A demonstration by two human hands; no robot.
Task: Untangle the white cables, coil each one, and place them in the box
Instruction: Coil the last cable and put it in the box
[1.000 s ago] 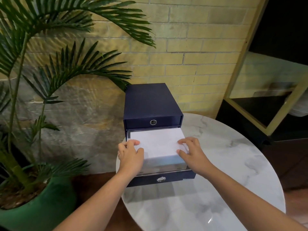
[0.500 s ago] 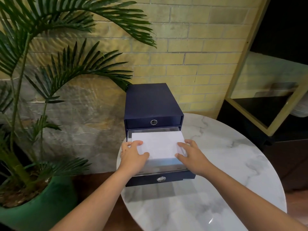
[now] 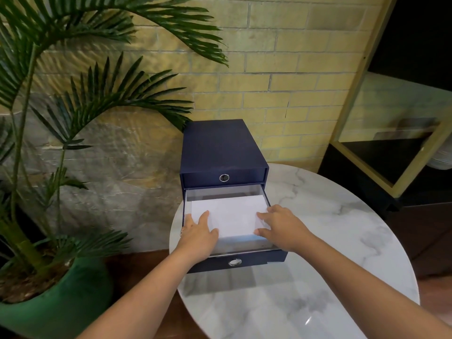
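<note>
A white box (image 3: 232,216) lies flat inside the pulled-out lower drawer (image 3: 254,259) of a navy drawer unit (image 3: 220,148). My left hand (image 3: 198,232) rests on the white box's left edge with fingers laid over its top. On the right edge my right hand (image 3: 278,226) lies with spread fingers touching the top. No white cables show in the head view.
The drawer unit stands at the back left of a round marble table (image 3: 318,265). A palm in a green pot (image 3: 61,302) stands left of the table, against a brick wall. A dark cabinet with a yellow frame (image 3: 391,167) is at the right.
The white box has gone from above the drawer's rim down into the drawer, and both hands followed it down and now lie flatter on its top.
</note>
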